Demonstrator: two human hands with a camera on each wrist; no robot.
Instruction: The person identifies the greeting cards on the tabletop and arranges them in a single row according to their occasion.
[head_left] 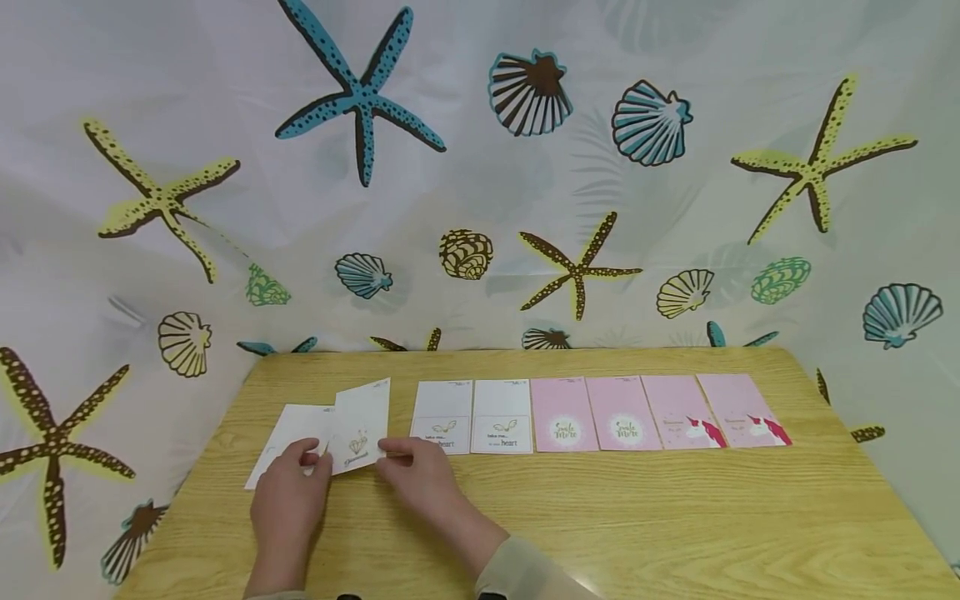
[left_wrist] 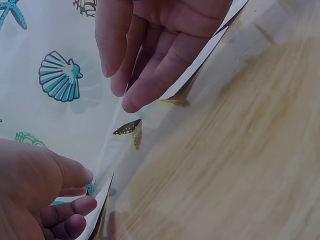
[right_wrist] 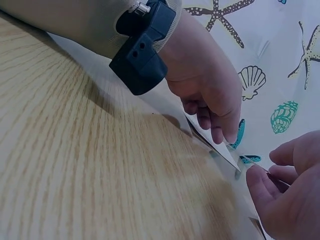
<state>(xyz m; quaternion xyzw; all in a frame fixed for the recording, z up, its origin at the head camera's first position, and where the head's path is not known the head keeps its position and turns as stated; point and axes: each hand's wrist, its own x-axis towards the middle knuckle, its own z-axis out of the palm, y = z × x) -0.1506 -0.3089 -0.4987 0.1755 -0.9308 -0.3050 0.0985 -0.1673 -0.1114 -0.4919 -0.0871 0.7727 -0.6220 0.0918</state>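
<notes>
A white card [head_left: 361, 427] with a gold drawing and small dark lettering stands tilted up at the left of the row. My left hand [head_left: 291, 497] pinches its lower left edge between thumb and fingers. At the opposite edge, the right hand [head_left: 423, 479] pinches the lower right side. Both wrist views show the card nearly edge-on as a thin line between the left hand [left_wrist: 37, 195] and the right hand [right_wrist: 292, 187]. Another white card [head_left: 288, 421] lies to the left, partly covered by the left hand and the held card.
Rightward along the wooden table [head_left: 637, 517] lie two white winged-heart cards [head_left: 502, 404], two pink "Smile More" cards [head_left: 558, 400] and two pink unicorn cards [head_left: 742, 400]. Behind the table hangs a curtain [head_left: 480, 183] printed with starfish and shells.
</notes>
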